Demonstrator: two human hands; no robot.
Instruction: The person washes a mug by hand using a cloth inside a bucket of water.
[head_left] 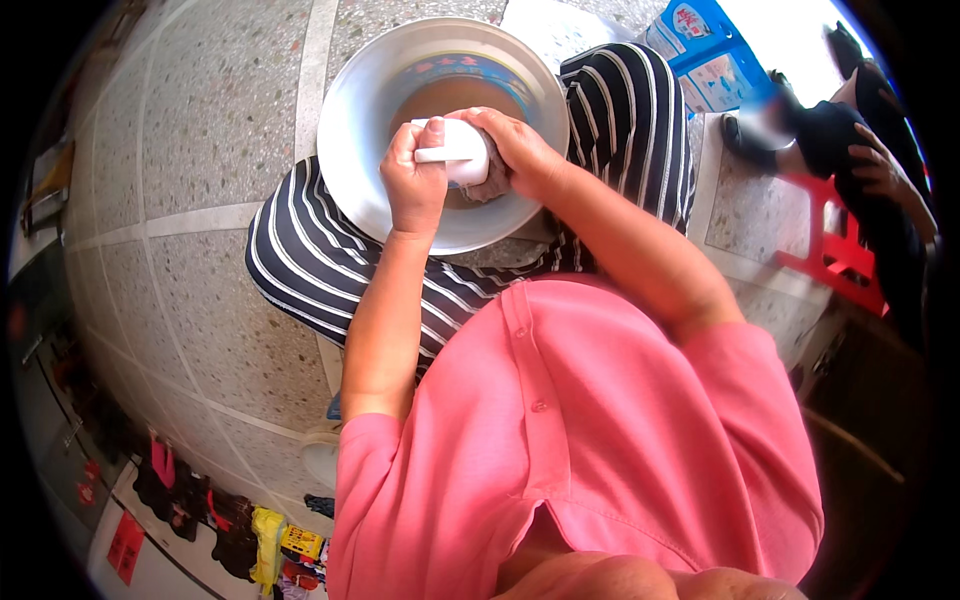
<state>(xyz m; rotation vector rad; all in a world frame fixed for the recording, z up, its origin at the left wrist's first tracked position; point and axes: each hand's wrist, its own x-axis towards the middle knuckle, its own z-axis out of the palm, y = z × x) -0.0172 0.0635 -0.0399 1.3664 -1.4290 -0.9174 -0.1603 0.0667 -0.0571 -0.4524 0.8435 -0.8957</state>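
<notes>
Over a wide metal basin (347, 110) between my knees, my left hand (412, 185) is closed around the handle side of a white mug (468, 160). The mug is tilted, its handle lying across the fingers. My right hand (522, 152) wraps the mug's other side and presses a wet-looking grey cloth (488, 186) against it. Part of the cloth hangs below the mug. Brownish water (455, 95) stands in the bottom of the basin. My fingers hide the mug's opening and some of the cloth.
My striped trouser legs (635, 130) flank the basin on the speckled tile floor (225, 120). Blue-and-white packaging (715, 60) lies at the upper right. A seated person in dark clothes (850, 140) is beside a red plastic stool (835, 240). Several colourful items, including a yellow bag (266, 540), are at lower left.
</notes>
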